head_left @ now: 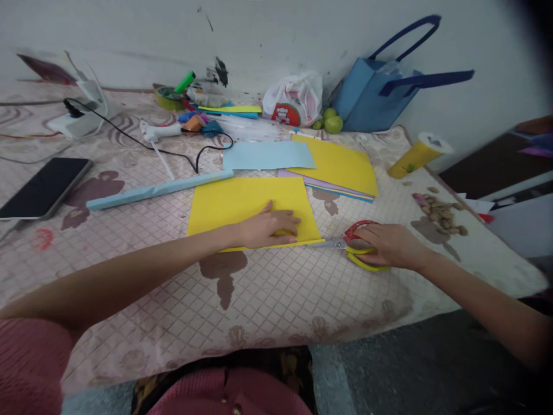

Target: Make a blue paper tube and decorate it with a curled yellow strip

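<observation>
A yellow sheet of paper [242, 204] lies on the patterned tablecloth in front of me. My left hand [272, 226] rests flat on its lower right part, fingers stretched to the right. Along the near edge of the sheet runs a narrow strip or fold. My right hand [386, 245] grips a pair of scissors [345, 244] with red and yellow handles. Their blades point left and meet the sheet's near right corner; whether the blades are parted I cannot tell. A long folded light-blue paper strip [159, 189] touches the sheet's far left corner.
Behind lie a light-blue sheet [270, 155] and stacked coloured paper [345, 167]. A glue gun [162, 131] with a black cord and a phone [45, 187] are at left. A blue bag [371, 95], green fruit [332, 122], a yellow roll [417, 155] and peanuts [440, 213] are at right.
</observation>
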